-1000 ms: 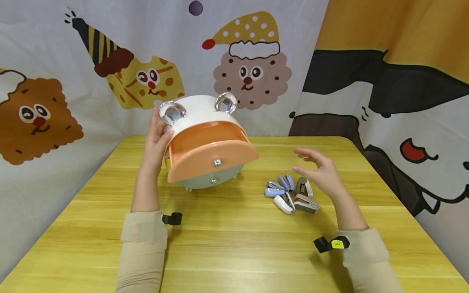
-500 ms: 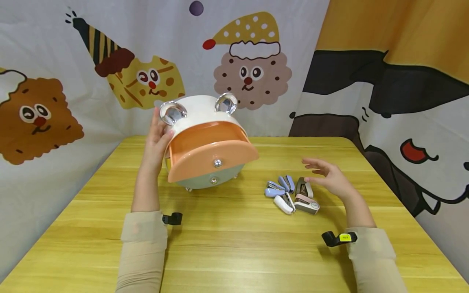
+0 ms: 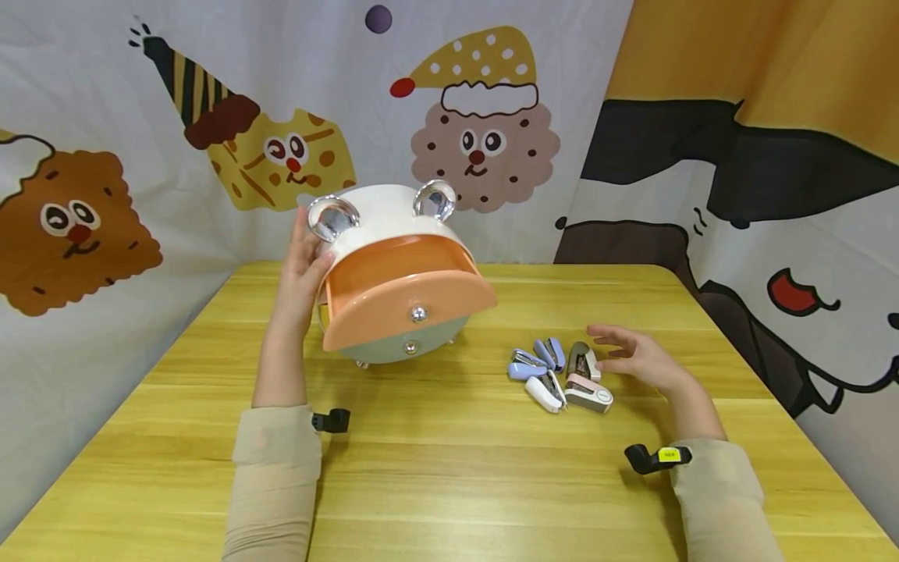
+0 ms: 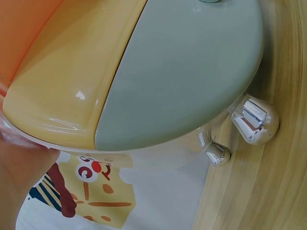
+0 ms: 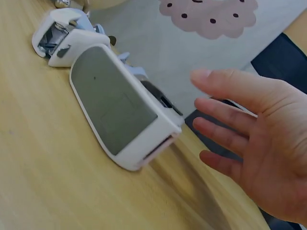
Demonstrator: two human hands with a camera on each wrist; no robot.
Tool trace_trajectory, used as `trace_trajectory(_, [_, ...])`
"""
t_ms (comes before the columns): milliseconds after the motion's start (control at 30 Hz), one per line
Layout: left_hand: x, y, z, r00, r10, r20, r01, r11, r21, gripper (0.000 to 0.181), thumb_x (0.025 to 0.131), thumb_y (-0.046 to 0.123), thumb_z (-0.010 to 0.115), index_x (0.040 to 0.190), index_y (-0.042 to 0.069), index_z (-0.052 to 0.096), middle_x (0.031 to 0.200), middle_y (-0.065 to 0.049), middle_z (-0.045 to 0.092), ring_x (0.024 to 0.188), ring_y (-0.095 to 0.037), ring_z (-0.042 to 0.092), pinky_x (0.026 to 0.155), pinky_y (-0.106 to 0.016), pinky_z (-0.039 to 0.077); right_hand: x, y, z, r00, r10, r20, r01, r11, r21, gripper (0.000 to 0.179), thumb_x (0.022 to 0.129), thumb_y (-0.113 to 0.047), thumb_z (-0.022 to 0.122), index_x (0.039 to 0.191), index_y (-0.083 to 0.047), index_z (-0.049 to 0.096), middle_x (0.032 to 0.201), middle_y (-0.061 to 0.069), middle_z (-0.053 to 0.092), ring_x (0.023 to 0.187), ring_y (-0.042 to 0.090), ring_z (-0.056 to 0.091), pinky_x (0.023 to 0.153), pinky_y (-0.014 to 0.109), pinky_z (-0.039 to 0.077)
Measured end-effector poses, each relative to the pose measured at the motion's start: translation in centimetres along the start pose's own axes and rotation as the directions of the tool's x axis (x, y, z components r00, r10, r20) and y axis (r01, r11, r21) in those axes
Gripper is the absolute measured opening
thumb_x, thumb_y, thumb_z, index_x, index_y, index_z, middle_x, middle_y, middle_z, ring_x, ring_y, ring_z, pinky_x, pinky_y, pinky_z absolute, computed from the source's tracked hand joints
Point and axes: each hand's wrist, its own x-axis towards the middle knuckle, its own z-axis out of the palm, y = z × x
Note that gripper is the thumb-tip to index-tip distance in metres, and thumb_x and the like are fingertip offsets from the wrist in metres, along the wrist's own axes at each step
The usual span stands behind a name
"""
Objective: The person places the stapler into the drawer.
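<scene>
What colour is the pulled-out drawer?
The pulled-out drawer is peachy orange, clearest in the head view.

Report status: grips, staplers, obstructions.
Left grip against drawer cabinet, orange drawer out. Right grip empty, beside five clustered staplers. Nothing visibly blocking right grip.

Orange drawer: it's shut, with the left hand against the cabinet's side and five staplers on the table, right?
It isn't shut: the head view shows the orange drawer standing open. The left hand is against the side of the cabinet, with five staplers on the table.
</scene>
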Motion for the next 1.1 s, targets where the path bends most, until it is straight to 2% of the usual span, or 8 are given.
trace_trajectory(333, [0.0, 0.0, 0.0, 1.000, 0.008, -0.002, -0.008, 1.000, 0.000, 0.071, 0.099, 0.004, 0.043, 0.155, 0.033, 0.010, 0.150, -0.021, 0.029, 0.115, -0.020, 0.048, 0.087, -0.023, 0.049, 0.0, 1.6, 0.0, 0.996, 0.018, 0.090, -0.019, 1.000, 0.002, 0.074, 0.081, -0.010, 0.076, 0.143, 0.005, 0.037, 0.141, 0.025, 0.041, 0.127, 0.044, 0.036, 0.103, 0.059, 0.028])
trace_trajectory(567, [0.1, -0.1, 0.0, 1.000, 0.013, 0.000, -0.013, 1.000, 0.000, 0.071, 0.099, 0.004, 0.043, 0.154, 0.033, 0.011, 0.149, -0.021, 0.030, 0.112, -0.020, 0.050, 0.085, -0.023, 0.050, -0.1, 1.9, 0.4, 0.994, 0.018, 0.112, -0.021, 0.999, 0.028, 0.075, 0.081, -0.007, 0.074, 0.144, 0.004, 0.036, 0.144, 0.025, 0.038, 0.126, 0.039, 0.037, 0.100, 0.035, 0.036])
trace_trajectory(667, [0.1, -0.1, 0.1, 1.000, 0.009, 0.000, -0.009, 1.000, 0.000, 0.071, 0.099, 0.004, 0.044, 0.154, 0.034, 0.010, 0.149, -0.022, 0.030, 0.111, -0.019, 0.050, 0.084, -0.022, 0.050, -0.1, 1.9, 0.6, 0.994, 0.020, 0.111, -0.022, 1.000, 0.020, 0.076, 0.081, -0.007, 0.075, 0.145, 0.003, 0.035, 0.144, 0.024, 0.038, 0.126, 0.037, 0.037, 0.100, 0.032, 0.036])
trace_trajectory(867, [0.1, 0.0, 0.1, 1.000, 0.007, 0.002, -0.007, 1.000, -0.008, 0.071, 0.099, 0.003, 0.043, 0.154, 0.034, 0.010, 0.151, -0.021, 0.028, 0.113, -0.019, 0.049, 0.085, -0.023, 0.050, 0.2, 2.0, 0.9, 0.995, 0.019, 0.097, -0.016, 0.999, -0.034, 0.077, 0.080, -0.009, 0.076, 0.145, 0.001, 0.036, 0.135, 0.022, 0.046, 0.118, 0.034, 0.042, 0.097, 0.037, 0.038])
trace_trajectory(1100, [0.1, 0.0, 0.1, 1.000, 0.005, -0.003, -0.005, 1.000, 0.001, 0.071, 0.099, 0.004, 0.043, 0.154, 0.034, 0.011, 0.150, -0.021, 0.029, 0.111, -0.019, 0.049, 0.084, -0.022, 0.050, 0.4, 2.2, 1.0, 0.997, 0.030, 0.077, -0.026, 0.998, -0.050, 0.075, 0.080, -0.011, 0.076, 0.143, 0.002, 0.038, 0.130, 0.023, 0.049, 0.115, 0.034, 0.044, 0.097, 0.047, 0.037])
